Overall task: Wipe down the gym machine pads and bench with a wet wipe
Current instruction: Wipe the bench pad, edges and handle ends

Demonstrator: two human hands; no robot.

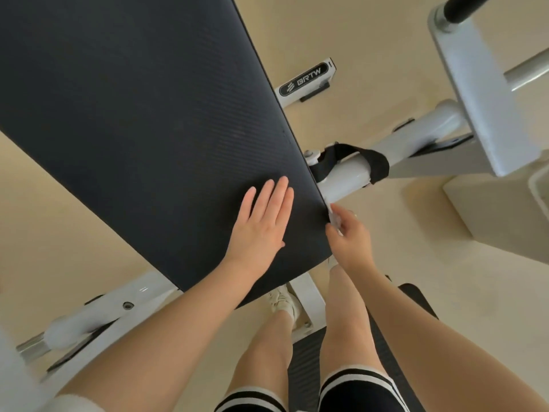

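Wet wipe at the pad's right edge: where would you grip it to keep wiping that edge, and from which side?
Pinch the wet wipe by the bunched part standing clear of the pad, as the right hand does, coming from the pad's right side. The wipe lies against the pad's thin side edge, so fingers from the right press it on. The left hand lies flat on top.

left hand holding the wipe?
No. The left hand lies flat and empty on the bench pad; the right hand pinches the wet wipe.
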